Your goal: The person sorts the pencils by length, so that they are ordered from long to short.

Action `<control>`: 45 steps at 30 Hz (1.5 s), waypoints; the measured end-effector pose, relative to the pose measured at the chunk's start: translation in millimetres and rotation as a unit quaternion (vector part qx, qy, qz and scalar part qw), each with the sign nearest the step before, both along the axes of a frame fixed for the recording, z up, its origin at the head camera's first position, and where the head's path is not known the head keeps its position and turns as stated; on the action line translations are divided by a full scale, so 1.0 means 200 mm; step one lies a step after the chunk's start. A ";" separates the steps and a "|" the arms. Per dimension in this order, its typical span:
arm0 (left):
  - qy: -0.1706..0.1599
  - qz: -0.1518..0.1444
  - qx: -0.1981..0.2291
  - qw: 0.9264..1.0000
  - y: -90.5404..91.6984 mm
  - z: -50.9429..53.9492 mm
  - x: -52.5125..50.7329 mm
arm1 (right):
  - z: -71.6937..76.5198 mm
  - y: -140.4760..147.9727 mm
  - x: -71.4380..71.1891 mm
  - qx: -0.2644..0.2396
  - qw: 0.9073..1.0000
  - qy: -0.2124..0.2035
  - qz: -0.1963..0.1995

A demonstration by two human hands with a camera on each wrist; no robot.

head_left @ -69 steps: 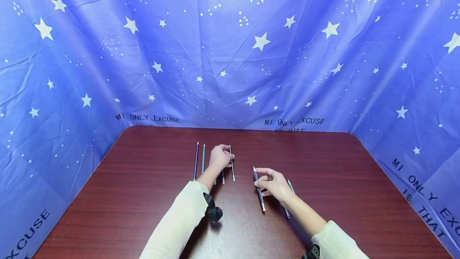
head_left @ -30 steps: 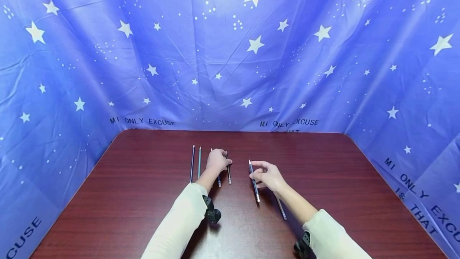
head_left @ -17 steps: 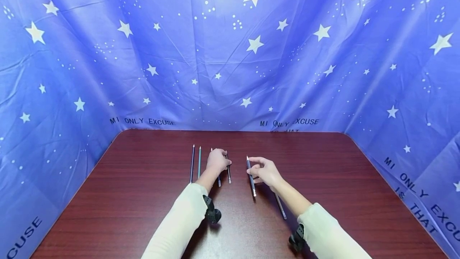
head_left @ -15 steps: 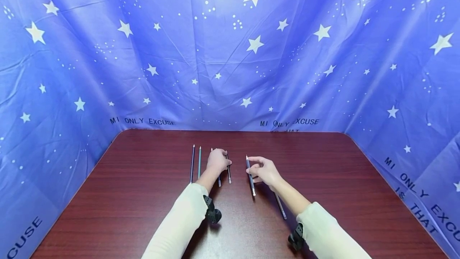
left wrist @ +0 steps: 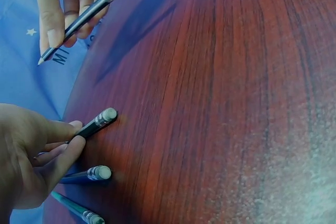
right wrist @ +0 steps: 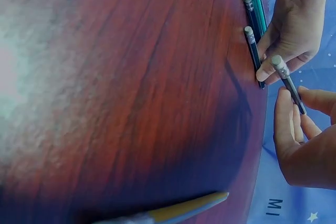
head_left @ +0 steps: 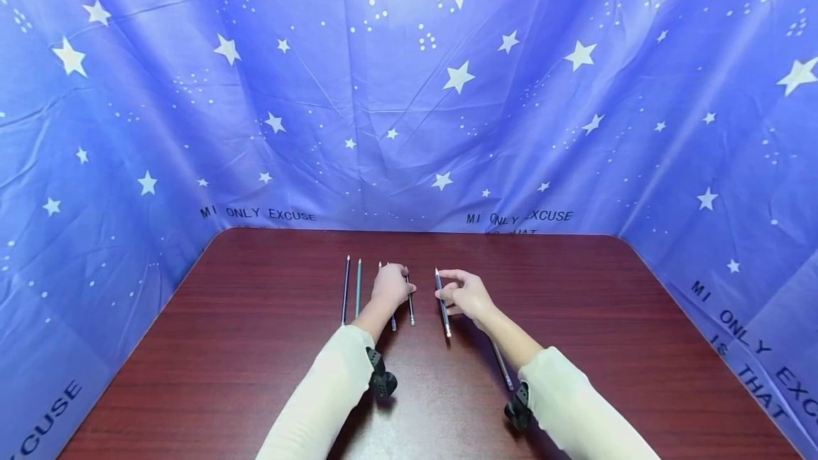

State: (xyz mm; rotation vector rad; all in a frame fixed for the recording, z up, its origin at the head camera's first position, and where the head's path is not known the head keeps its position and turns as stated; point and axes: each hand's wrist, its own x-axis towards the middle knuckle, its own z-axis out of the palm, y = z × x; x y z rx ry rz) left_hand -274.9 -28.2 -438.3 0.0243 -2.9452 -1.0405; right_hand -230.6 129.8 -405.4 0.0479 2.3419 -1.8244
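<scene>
In the head view my left hand (head_left: 392, 284) pinches a dark pencil (head_left: 412, 314) that lies on the table with its white eraser toward me. Thumb and fingertip meet on this pencil (left wrist: 100, 121) in the left wrist view. My right hand (head_left: 469, 295) holds another dark pencil (head_left: 444, 314) just to the right, between thumb and fingers. Its shadow falls apart from it in the left wrist view, so it is above the table. Left of my left hand lie a dark blue pencil (head_left: 346, 289), a teal pencil (head_left: 358, 286) and a blue pencil (head_left: 393, 322), partly covered.
One more pencil (head_left: 501, 364) lies under my right forearm, its yellow sharpened end (right wrist: 189, 208) showing in the right wrist view. The reddish-brown table (head_left: 255, 375) meets a blue star-patterned cloth (head_left: 358, 91) at its back and sides.
My right hand has carried its pencil leftward and farther from me, closer to the left hand. The left hand keeps its pinch on the pencil in about the same place. The head view shifts slightly.
</scene>
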 end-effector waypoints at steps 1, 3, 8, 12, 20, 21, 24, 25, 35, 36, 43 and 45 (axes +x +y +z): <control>-0.001 -0.001 0.003 1.000 0.00 0.00 0.00 | 0.00 0.00 -0.01 -0.001 1.000 -0.001 -0.001; -0.003 -0.001 0.007 1.000 0.00 0.01 0.01 | -0.02 -0.01 -0.03 -0.004 1.000 -0.002 -0.005; -0.009 -0.002 0.010 1.000 -0.01 0.02 0.01 | -0.02 -0.03 -0.06 -0.005 1.000 0.000 -0.010; -0.013 -0.001 0.011 1.000 -0.01 0.02 0.01 | -0.03 -0.05 -0.09 -0.008 1.000 -0.004 -0.009; -0.006 -0.006 0.003 1.000 0.00 0.01 0.00 | -0.04 -0.07 -0.11 -0.003 1.000 -0.004 -0.013; -0.006 -0.006 0.003 1.000 0.00 0.01 0.00 | -0.04 -0.07 -0.12 -0.001 1.000 -0.003 -0.014; -0.008 -0.005 0.000 1.000 0.00 0.01 0.00 | -0.05 -0.08 -0.12 -0.001 1.000 -0.002 -0.017; -0.010 -0.004 0.000 1.000 -0.01 0.01 0.00 | -0.05 -0.08 -0.12 0.000 1.000 -0.002 -0.018; -0.016 -0.007 0.002 1.000 0.00 0.02 0.00 | -0.10 -0.11 -0.17 0.005 1.000 -0.007 -0.025; -0.016 -0.007 0.004 1.000 0.00 0.02 0.00 | -0.10 -0.11 -0.17 0.009 1.000 -0.007 -0.025; -0.014 -0.014 -0.014 1.000 0.00 0.02 0.00 | -0.11 -0.14 -0.18 0.015 0.999 -0.008 -0.030; -0.015 -0.016 -0.020 1.000 0.01 0.02 0.00 | -0.12 -0.14 -0.19 0.013 0.999 -0.010 -0.033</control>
